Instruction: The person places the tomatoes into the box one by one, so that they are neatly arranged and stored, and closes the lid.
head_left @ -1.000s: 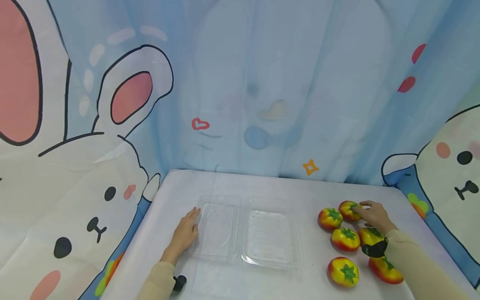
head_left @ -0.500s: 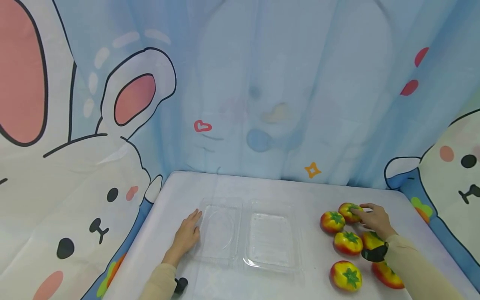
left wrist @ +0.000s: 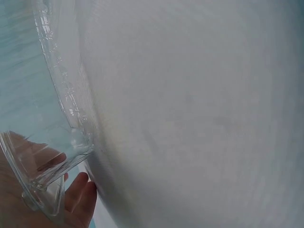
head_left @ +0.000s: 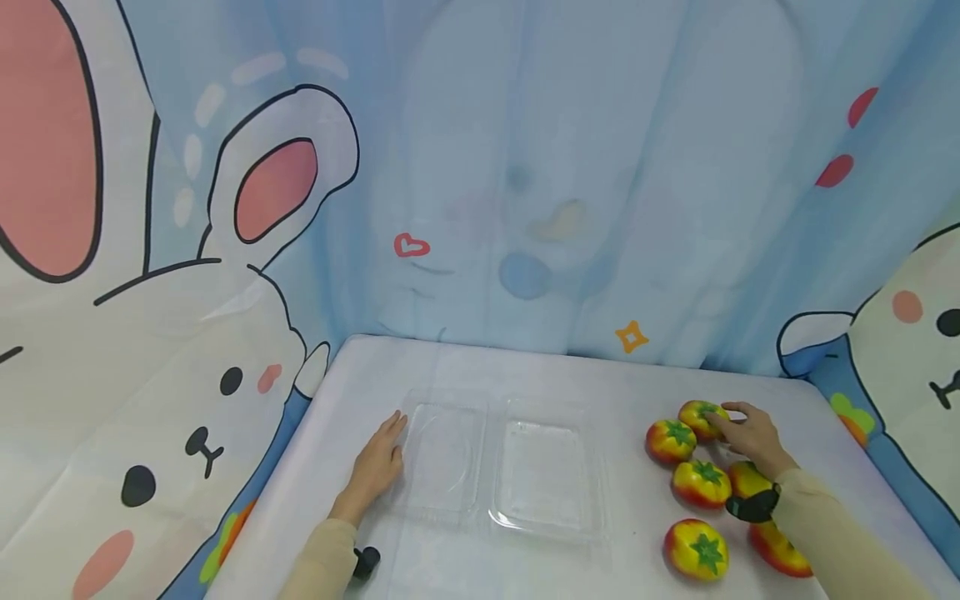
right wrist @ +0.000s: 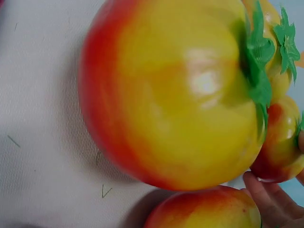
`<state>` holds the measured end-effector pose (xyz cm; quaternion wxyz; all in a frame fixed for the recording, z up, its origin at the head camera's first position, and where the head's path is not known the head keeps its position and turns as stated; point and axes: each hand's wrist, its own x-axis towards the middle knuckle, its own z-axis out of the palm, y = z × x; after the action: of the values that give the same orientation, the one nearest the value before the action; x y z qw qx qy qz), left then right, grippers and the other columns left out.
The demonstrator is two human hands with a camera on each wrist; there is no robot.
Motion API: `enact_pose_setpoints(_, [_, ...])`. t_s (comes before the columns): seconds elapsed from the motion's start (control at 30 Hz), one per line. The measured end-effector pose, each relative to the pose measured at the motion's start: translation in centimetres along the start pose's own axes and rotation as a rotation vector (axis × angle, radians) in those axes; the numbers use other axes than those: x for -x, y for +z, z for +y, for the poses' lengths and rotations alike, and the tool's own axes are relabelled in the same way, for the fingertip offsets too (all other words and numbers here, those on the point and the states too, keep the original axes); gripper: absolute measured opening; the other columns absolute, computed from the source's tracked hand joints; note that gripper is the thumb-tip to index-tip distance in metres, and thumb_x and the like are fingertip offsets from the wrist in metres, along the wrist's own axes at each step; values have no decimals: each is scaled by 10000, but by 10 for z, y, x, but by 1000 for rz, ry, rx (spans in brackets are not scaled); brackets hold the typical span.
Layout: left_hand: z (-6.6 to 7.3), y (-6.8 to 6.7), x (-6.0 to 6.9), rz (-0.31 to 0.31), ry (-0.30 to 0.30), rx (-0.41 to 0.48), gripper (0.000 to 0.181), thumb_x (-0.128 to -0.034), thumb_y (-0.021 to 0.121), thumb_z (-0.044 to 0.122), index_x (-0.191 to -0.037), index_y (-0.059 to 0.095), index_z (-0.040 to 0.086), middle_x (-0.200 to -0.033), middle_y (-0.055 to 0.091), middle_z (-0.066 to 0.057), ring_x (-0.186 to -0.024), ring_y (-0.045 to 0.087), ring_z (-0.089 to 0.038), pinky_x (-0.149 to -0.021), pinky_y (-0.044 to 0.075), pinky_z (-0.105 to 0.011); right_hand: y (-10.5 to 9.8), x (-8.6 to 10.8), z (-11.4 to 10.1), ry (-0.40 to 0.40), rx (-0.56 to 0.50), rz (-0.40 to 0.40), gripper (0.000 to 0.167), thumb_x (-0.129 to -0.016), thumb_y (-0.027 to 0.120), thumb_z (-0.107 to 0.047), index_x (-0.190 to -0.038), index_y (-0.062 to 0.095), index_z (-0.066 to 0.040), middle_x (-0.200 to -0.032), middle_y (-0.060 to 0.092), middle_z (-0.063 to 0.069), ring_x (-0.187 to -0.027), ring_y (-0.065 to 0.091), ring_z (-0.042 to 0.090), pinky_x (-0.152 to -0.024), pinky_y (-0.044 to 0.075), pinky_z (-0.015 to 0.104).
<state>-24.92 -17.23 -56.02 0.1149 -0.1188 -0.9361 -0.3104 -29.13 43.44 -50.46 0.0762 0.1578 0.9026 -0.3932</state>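
With twelve o'clock at the far edge of the white table (head_left: 495,358), the farthest red-and-yellow persimmon (head_left: 703,419) is found at the cluster's twelve. It is gripped by the right hand (head_left: 757,439), thumb and fingers curled against it; whether it is lifted cannot be told. The hold is best taken low on its sides, since the glossy skin may slip. A straight rise seems advisable: the way is crowded by a second persimmon (head_left: 671,442) close at its eight o'clock and a third persimmon (head_left: 701,483) at six. The persimmon (head_left: 750,479) between four and five is partly covered by a black wrist camera (head_left: 752,506). Toward nine, a clear plastic clamshell (head_left: 543,475) is laid out unfolded; at its left edge the left hand (head_left: 378,464) is rested, fingers nearly straight, nothing gripped.
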Motion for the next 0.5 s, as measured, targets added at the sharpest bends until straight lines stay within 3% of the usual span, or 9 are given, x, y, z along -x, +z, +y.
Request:
enact_pose_setpoints(0.3, [3,-1,-1,6,4,5,505,-878,530,-58,-1382,503,-68,-1464,451,-236,-1295,481,-426,-1004,461,-539,2,2,-4,-43,-8,74,848,-964,503,-513,-1444,271,147,-1353,370,441,-1118,540,514,-926,512,561])
enact_pose_setpoints(0.5, [4,-1,0,4,-6,14,502,-881,517,-54,-1382,499,-73,-1464,448,-243,-1292,481,-433,-998,463,-545,3,4,-27,-136,10,104,774,-986,499,-477,-1447,320,119,-1370,372,431,-1135,528,521,-931,507,576])
